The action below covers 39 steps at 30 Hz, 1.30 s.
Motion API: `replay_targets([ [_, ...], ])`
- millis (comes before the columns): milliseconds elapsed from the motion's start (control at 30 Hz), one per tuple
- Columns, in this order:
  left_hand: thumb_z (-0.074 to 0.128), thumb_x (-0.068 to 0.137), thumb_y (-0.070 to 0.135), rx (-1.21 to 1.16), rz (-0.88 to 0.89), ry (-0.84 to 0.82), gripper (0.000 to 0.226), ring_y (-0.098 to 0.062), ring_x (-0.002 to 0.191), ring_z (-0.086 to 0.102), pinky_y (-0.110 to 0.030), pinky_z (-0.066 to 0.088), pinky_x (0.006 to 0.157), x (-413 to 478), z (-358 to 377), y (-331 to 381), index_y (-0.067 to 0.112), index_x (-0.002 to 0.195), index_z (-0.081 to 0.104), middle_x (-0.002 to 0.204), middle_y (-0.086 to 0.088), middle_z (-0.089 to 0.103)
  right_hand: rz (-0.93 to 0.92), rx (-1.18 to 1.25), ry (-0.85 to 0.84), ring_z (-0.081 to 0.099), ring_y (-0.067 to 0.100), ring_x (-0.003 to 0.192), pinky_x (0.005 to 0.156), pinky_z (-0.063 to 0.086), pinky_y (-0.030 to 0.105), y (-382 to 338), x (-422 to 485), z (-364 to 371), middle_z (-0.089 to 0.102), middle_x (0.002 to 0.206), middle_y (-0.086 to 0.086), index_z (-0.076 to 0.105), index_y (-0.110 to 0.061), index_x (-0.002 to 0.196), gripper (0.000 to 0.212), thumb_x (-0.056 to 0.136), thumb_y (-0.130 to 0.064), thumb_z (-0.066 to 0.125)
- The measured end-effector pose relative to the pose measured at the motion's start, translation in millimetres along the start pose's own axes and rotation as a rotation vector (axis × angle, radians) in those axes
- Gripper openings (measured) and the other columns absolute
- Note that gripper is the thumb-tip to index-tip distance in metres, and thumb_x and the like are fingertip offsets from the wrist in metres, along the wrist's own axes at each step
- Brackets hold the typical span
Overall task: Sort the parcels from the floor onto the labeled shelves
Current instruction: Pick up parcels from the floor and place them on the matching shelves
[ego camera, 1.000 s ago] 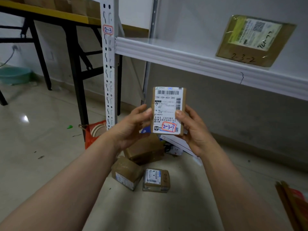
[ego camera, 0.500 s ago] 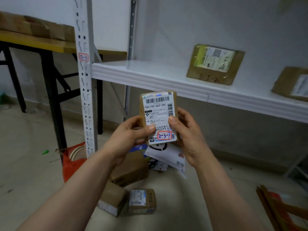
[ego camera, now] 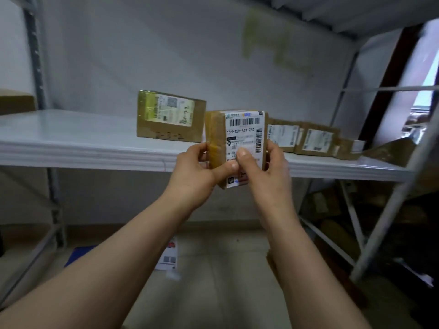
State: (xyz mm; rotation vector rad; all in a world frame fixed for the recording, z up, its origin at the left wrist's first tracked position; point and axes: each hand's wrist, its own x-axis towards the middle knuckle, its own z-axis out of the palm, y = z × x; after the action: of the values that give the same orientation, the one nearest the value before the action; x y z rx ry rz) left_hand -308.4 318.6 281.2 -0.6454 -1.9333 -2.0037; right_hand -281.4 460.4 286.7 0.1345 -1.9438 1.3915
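I hold a small brown parcel upright with a white shipping label facing me, just in front of the white shelf. My left hand grips its left side, thumb across the lower front. My right hand grips its right side, thumb pressed on the label. Both thumbs cover the label's lower part. Behind it on the shelf leans a brown box marked 2-3-2 against the wall.
Several more brown parcels stand in a row on the shelf to the right. Grey rack posts and braces stand at right, with boxes below. A white envelope and blue sheet lie on the floor.
I have moved closer to the rack and raised the parcel up to shelf level. The view swung right, so the floor parcels and the 2-3 post label left the frame.
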Motion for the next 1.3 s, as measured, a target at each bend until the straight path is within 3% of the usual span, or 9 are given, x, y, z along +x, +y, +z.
replay_targets([
  [133, 0.082, 0.057, 0.043, 0.114, 0.034, -0.050, 0.074, -0.022, 0.093, 0.071, -0.044, 0.062, 0.074, 29.4, 43.6, 3.2, 0.018, 0.124, 0.061, 0.119, -0.007, 0.064, 0.100, -0.005, -0.004, 0.054, 0.016, 0.126, 0.100, 0.053, 0.039, 8.5, 20.5, -35.6, 0.049, 0.143, 0.000, 0.030, -0.034, 0.152, 0.104, 0.063, -0.069, 0.071],
  [233, 0.073, 0.053, 0.034, 0.223, 0.067, -0.080, 0.078, -0.021, 0.093, 0.069, -0.041, 0.063, 0.070, 50.1, 70.7, 0.1, 0.021, 0.128, 0.058, 0.127, -0.010, 0.056, 0.121, -0.044, 0.007, 0.039, 0.023, 0.140, 0.114, 0.039, 0.050, 14.4, 37.6, -48.7, 0.038, 0.151, 0.001, 0.004, -0.038, 0.157, 0.130, 0.055, -0.066, 0.079],
  [400, 0.081, 0.057, 0.038, 0.284, 0.145, -0.176, 0.075, -0.001, 0.106, 0.057, -0.028, 0.056, 0.088, 79.9, 124.4, -6.6, 0.062, 0.116, 0.042, 0.130, 0.008, 0.043, 0.132, -0.193, 0.154, 0.030, 0.031, 0.141, 0.111, 0.035, 0.047, 45.4, 85.9, -82.7, 0.027, 0.153, 0.007, -0.006, -0.037, 0.157, 0.125, 0.069, -0.050, 0.083],
  [500, 0.080, 0.071, 0.025, 0.280, 0.142, -0.307, 0.092, -0.013, 0.133, 0.045, -0.043, 0.045, 0.107, 103.1, 162.2, -19.0, 0.043, 0.145, 0.030, 0.147, 0.008, 0.041, 0.123, -0.233, 0.243, 0.027, 0.028, 0.142, 0.102, 0.033, 0.037, 73.1, 117.4, -115.3, 0.022, 0.155, 0.007, -0.002, -0.031, 0.159, 0.124, 0.070, -0.048, 0.083],
  [600, 0.073, 0.082, 0.019, 0.369, 0.174, -0.376, 0.091, -0.016, 0.144, 0.030, -0.043, 0.030, 0.118, 124.6, 203.4, -33.2, 0.036, 0.153, 0.018, 0.155, 0.007, 0.034, 0.145, -0.249, 0.301, 0.029, 0.029, 0.140, 0.106, 0.035, 0.043, 103.6, 148.1, -150.7, 0.026, 0.154, 0.007, 0.003, -0.031, 0.158, 0.121, 0.070, -0.047, 0.084],
  [733, 0.068, 0.086, 0.019, 0.524, 0.241, -0.464, 0.080, -0.020, 0.142, 0.030, -0.033, 0.026, 0.111, 152.5, 259.9, -47.9, 0.035, 0.150, 0.022, 0.152, 0.003, 0.037, 0.157, -0.281, 0.398, 0.027, 0.029, 0.142, 0.108, 0.034, 0.046, 141.6, 189.5, -201.7, 0.030, 0.153, 0.007, 0.006, -0.031, 0.157, 0.118, 0.069, -0.047, 0.083],
  [967, 0.055, 0.094, 0.022, 0.799, 0.224, -0.542, 0.064, -0.028, 0.138, 0.034, -0.042, 0.031, 0.112, 209.6, 320.9, -67.1, 0.026, 0.152, 0.030, 0.148, -0.002, 0.046, 0.242, -0.420, 0.534, 0.031, 0.036, 0.141, 0.110, 0.034, 0.060, 197.2, 243.7, -274.1, 0.026, 0.154, 0.010, 0.003, -0.038, 0.155, 0.117, 0.069, -0.047, 0.083],
  [1133, 0.051, 0.096, 0.032, 0.871, 0.209, -0.467, 0.023, -0.020, 0.109, 0.058, -0.044, 0.051, 0.095, 229.1, 340.1, -87.2, 0.030, 0.111, 0.069, 0.117, 0.004, 0.065, 0.295, -0.457, 0.564, 0.035, 0.038, 0.137, 0.109, 0.038, 0.061, 236.4, 268.9, -303.4, 0.028, 0.151, 0.011, 0.005, -0.037, 0.155, 0.116, 0.070, -0.047, 0.082],
  [1300, 0.054, 0.095, 0.035, 0.853, 0.189, -0.436, 0.019, -0.013, 0.100, 0.059, -0.041, 0.053, 0.089, 234.4, 343.6, -97.3, 0.035, 0.103, 0.071, 0.108, 0.012, 0.064, 0.323, -0.476, 0.627, 0.035, 0.038, 0.137, 0.107, 0.039, 0.063, 259.3, 297.6, -325.0, 0.029, 0.151, 0.011, 0.004, -0.038, 0.155, 0.115, 0.069, -0.045, 0.081],
])
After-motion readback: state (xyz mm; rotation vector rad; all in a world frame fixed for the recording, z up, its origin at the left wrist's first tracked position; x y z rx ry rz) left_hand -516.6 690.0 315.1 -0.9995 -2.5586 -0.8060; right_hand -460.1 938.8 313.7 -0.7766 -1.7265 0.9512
